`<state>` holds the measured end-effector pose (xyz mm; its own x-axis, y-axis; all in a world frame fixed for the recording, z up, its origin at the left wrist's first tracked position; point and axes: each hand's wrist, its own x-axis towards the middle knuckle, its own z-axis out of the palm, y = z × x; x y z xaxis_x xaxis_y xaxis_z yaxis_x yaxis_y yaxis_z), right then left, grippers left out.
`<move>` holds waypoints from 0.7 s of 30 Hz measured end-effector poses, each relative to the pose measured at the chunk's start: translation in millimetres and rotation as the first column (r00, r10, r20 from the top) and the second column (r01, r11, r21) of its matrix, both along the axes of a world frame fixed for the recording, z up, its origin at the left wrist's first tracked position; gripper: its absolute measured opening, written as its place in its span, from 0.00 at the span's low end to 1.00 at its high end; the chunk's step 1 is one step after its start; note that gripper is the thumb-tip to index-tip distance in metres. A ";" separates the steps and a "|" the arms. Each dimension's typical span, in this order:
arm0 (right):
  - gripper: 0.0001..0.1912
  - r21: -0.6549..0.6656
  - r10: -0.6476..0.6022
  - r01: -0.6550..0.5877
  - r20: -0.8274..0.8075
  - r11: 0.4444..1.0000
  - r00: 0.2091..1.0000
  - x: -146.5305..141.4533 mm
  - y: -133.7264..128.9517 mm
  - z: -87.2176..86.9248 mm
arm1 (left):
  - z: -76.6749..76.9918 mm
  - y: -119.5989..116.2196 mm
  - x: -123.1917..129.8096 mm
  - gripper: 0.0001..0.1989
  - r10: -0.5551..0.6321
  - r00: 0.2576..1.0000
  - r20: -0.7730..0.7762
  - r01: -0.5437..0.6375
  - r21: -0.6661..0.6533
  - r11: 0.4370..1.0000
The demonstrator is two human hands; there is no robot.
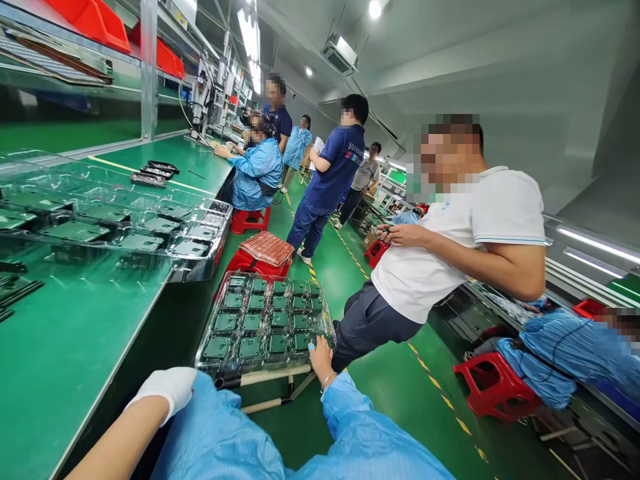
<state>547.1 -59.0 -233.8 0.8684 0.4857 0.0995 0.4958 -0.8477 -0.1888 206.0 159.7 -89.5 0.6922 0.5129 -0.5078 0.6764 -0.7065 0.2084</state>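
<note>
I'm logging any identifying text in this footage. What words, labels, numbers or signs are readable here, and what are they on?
"Measure...", white letters cut off by a fold, on the back of the navy T-shirt of the person standing in the aisle; the rest cannot be read.
Small mark on the chest of the white polo shirt: too small to read.
Green boards in the clear tray by the right hand: no legible print.

We see green bench [75, 347] at left, clear blister trays [125, 227] on it, black parts [155, 172] upper left.
</note>
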 end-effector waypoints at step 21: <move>0.26 0.029 0.074 -0.073 -0.044 0.997 0.996 4.3 -3.1 -4.3 | -16.2 5.9 4.9 0.16 0.053 0.999 -0.013 -0.053 -0.035 0.998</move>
<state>551.4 -62.1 -238.2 0.8344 0.5460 0.0752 0.5469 -0.8036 -0.2347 211.0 165.5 -105.6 0.6580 0.5301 -0.5349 0.7154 -0.6617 0.2243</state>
